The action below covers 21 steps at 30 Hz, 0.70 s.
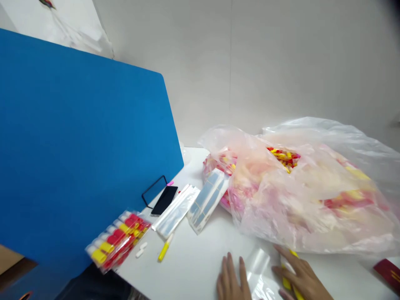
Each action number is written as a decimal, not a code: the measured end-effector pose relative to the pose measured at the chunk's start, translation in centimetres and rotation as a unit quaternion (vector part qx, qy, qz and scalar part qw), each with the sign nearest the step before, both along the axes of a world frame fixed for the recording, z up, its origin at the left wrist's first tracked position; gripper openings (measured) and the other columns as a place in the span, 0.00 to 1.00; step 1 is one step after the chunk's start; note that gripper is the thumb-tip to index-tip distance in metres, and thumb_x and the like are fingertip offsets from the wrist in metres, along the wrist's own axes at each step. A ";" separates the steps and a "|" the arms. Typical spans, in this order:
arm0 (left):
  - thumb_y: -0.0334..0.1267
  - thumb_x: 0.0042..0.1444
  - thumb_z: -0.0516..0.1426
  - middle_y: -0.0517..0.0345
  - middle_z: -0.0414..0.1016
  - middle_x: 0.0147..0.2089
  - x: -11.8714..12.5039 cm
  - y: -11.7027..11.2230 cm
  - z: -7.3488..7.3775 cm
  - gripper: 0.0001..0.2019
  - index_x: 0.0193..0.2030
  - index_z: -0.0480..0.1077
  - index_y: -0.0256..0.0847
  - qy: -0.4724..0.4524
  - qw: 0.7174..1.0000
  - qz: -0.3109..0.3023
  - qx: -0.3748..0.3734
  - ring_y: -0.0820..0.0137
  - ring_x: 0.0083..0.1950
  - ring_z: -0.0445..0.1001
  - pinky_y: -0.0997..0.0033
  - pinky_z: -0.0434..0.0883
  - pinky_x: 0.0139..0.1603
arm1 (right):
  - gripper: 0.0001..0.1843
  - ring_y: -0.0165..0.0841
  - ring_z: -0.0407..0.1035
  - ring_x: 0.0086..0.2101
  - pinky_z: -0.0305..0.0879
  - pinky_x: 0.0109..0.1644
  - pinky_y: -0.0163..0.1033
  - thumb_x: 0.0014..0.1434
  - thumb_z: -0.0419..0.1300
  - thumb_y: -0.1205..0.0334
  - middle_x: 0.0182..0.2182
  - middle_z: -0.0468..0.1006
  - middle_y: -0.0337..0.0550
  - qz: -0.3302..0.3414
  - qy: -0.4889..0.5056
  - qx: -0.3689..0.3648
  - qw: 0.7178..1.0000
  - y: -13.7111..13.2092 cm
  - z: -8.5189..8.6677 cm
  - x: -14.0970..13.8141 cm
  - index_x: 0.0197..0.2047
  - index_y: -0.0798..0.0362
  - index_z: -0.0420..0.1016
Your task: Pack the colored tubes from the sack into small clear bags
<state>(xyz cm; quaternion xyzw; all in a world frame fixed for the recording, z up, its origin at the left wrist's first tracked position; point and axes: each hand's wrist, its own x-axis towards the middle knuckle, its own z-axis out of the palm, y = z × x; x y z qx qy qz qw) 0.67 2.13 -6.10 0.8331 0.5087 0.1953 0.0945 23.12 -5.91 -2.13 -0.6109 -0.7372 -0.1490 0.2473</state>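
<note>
My left hand is at the bottom middle, fingers stretched and slightly apart over the white table, with nothing seen in it. Beside it lies a clear plastic sleeve, between my two hands. My right hand is curled around yellow-and-white marker-like sticks at the sleeve's right side; its fingers partly hide them, so how many I cannot tell. A single yellow marker-like stick with a white end lies farther left on the table.
Large translucent bags of red and yellow sticks fill the back right. Stacked clear sleeves, a black phone, small white pieces and filled packs lie left, beside a blue panel. A dark red item is far right.
</note>
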 end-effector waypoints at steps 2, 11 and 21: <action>0.52 0.49 0.61 0.42 0.60 0.66 1.2 -1.5 -1.5 0.33 0.62 0.65 0.46 -0.004 1.000 -0.017 0.014 0.38 0.64 0.60 0.36 0.62 0.58 | 0.22 0.50 0.73 0.48 0.75 0.44 0.48 0.52 0.63 0.47 0.54 0.73 0.53 -0.029 -0.025 0.006 0.999 -0.2 -0.1 0.1 0.50 0.42 0.77; 0.53 0.53 0.58 0.46 0.37 0.72 -1.1 -0.7 4.7 0.41 0.70 0.48 0.44 -0.008 0.966 -0.239 -0.101 0.45 0.72 0.41 0.38 0.50 0.67 | 0.26 0.48 0.68 0.53 0.70 0.49 0.48 0.56 0.59 0.47 0.58 0.69 0.48 -0.040 -0.018 0.011 0.999 -1.2 -1.4 0.8 0.57 0.42 0.71; 0.52 0.54 0.58 0.47 0.45 0.72 1.1 -1.2 5.7 0.36 0.66 0.57 0.34 -0.065 0.981 -0.137 -0.120 0.51 0.72 0.42 0.46 0.48 0.70 | 0.17 0.43 0.72 0.40 0.68 0.40 0.45 0.63 0.46 0.55 0.39 0.74 0.50 -0.132 0.225 0.126 0.957 -3.1 0.2 1.3 0.39 0.51 0.74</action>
